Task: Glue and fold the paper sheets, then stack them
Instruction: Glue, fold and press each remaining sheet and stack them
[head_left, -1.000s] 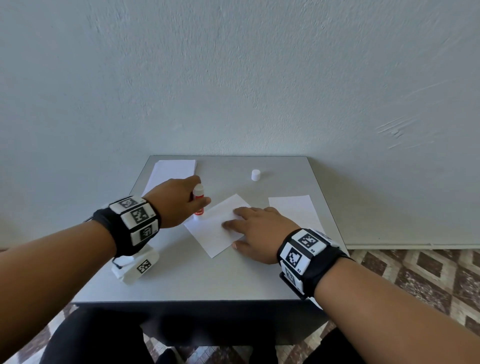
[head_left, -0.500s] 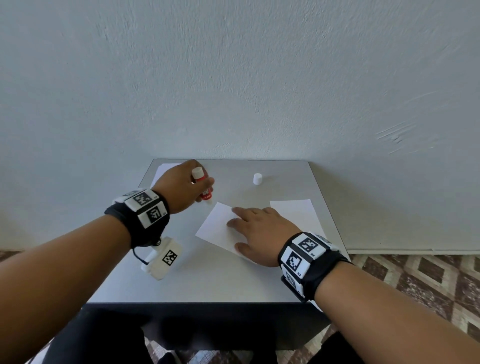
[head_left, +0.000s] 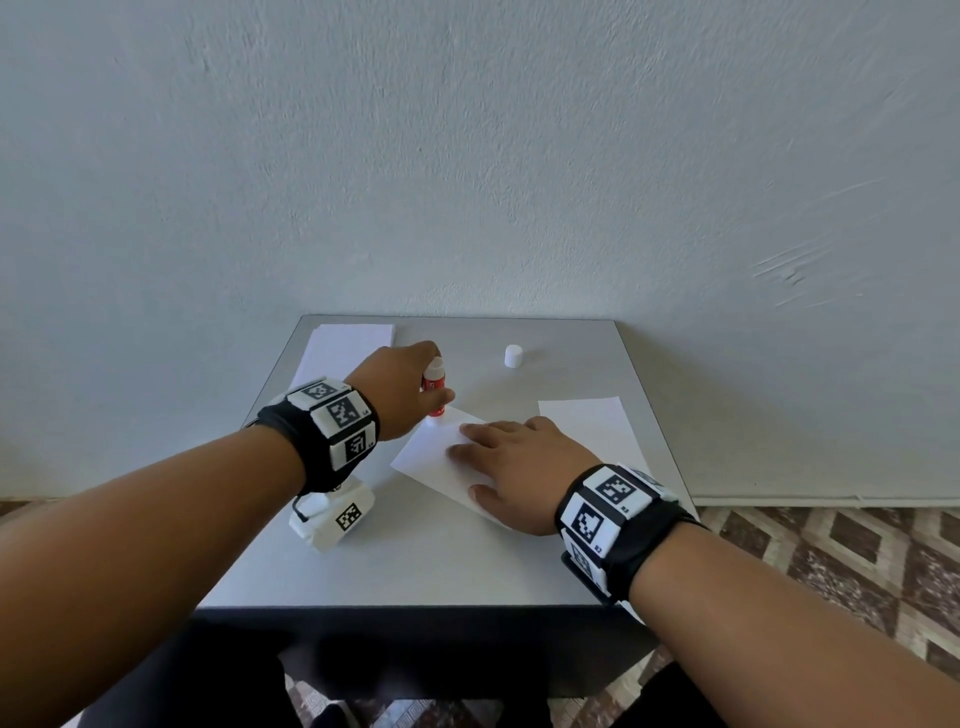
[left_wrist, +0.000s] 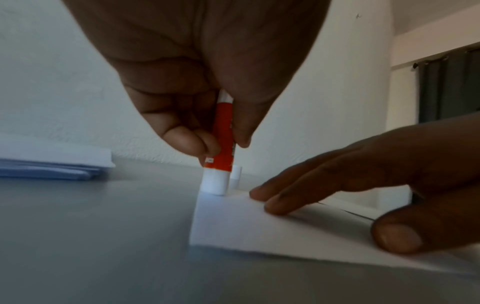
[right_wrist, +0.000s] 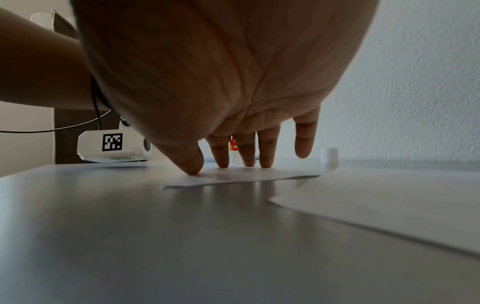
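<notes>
Pinching the glue stick low in my left hand at the far corner of the thin, floppy sheet mid-bench, I judge it would skid unless my right hand's flat fingers pin it.

Glue stick behind fingers

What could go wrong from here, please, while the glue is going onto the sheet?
The red and white glue stick held by the left hand sits at the very corner of the white paper sheet, so it might smear the grey table. The right hand presses the middle only, so that corner could drag or crease.
</notes>
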